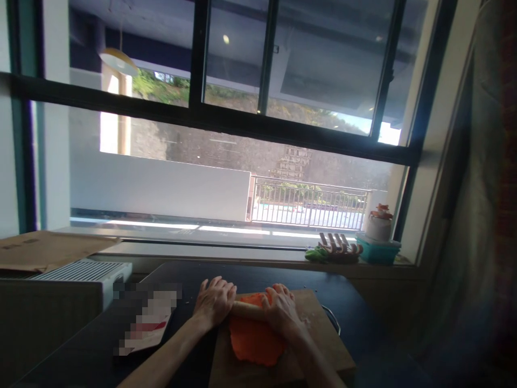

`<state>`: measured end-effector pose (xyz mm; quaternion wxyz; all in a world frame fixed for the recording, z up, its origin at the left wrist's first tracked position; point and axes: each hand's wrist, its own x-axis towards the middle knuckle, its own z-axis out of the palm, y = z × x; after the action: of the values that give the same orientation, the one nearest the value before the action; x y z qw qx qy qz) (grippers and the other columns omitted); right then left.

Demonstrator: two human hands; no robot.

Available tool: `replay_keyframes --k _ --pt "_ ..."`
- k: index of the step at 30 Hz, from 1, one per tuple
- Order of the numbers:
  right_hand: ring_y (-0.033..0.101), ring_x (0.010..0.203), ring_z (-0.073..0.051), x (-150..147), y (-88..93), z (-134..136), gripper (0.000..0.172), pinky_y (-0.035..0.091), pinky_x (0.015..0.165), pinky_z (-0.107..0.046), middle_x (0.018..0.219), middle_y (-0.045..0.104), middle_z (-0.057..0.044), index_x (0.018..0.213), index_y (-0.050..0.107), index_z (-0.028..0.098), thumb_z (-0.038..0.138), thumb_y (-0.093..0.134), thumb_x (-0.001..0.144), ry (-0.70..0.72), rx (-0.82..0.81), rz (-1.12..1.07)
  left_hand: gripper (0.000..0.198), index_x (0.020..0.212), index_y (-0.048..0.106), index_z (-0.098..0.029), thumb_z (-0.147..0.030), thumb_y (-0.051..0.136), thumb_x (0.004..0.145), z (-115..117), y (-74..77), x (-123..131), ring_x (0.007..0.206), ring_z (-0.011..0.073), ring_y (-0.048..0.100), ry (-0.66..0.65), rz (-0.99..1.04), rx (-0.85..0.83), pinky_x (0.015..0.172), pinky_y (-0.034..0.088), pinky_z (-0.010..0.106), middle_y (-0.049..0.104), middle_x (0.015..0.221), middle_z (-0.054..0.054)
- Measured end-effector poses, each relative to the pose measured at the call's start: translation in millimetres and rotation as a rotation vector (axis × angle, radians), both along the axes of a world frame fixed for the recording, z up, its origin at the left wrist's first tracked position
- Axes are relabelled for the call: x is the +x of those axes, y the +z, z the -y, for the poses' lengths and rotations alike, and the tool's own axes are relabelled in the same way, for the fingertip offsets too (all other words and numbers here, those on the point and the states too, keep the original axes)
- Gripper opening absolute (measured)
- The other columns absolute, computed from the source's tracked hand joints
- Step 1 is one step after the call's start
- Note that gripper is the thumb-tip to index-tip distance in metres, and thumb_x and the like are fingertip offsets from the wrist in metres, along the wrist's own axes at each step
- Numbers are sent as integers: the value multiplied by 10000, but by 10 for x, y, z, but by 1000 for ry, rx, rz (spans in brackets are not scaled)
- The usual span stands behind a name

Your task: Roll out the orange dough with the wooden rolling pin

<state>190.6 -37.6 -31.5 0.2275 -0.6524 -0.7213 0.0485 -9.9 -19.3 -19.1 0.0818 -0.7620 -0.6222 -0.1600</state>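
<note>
A flattened sheet of orange dough [256,343] with an uneven edge lies on a wooden board [323,345]. Across its far part rests a light wooden rolling pin [249,310]. My left hand [217,299] is over the pin's left end, fingers curved forward around it. On the pin's right part my right hand [280,306] bears down from above, its fingers also bent over the wood. Both hands hide the ends of the pin. White flour-like traces show on the board, right of my right hand.
The board lies on a dark table [194,350] with a metal handle [333,319] at its right side. A partly blurred packet [151,326] is at left. Beyond stand a radiator [109,272] with brown paper [52,248], and a sill holding a teal box [379,250].
</note>
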Motion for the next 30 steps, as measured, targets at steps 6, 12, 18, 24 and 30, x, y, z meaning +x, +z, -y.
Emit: replay_keyframes --k 6,12,18,24,30 --pt "422 1263 -286 -30 -72 114 380 277 1058 -463 1245 594 -89 1125 673 247 382 364 950 34 61 26 456 1237 595 -247 -436 297 948 175 -118 -175 1342 276 383 -153 17 10 1124 230 517 552 1363 69" --pt "507 1153 -263 -6 -44 -45 335 360 978 -409 1119 645 -82 985 706 232 355 398 934 12 5 -3 551 1311 543 -224 -502 237 947 118 -47 -165 1351 272 376 -175 2 -110 1119 260 479 506 1410 88" --pt "505 1167 -255 41 31 -259 300 369 970 -375 1157 631 -100 984 706 213 266 419 914 -50 31 -22 541 1170 628 -247 -492 201 946 -118 88 -8 1219 282 505 -146 -59 -167 984 395 482 617 1253 93" --pt "460 1216 -266 37 -37 -227 324 328 1016 -424 1245 590 -101 966 715 223 278 398 928 3 127 26 548 1110 662 -246 -476 195 940 -237 120 76 1153 324 547 -104 -80 -203 915 417 546 656 1172 130" --pt "446 1225 -295 11 18 -101 361 333 1005 -482 1220 589 -118 1002 698 210 318 358 941 0 31 38 548 1134 646 -218 -432 176 952 -170 113 61 1195 313 512 -122 -91 -146 982 367 541 646 1186 133"
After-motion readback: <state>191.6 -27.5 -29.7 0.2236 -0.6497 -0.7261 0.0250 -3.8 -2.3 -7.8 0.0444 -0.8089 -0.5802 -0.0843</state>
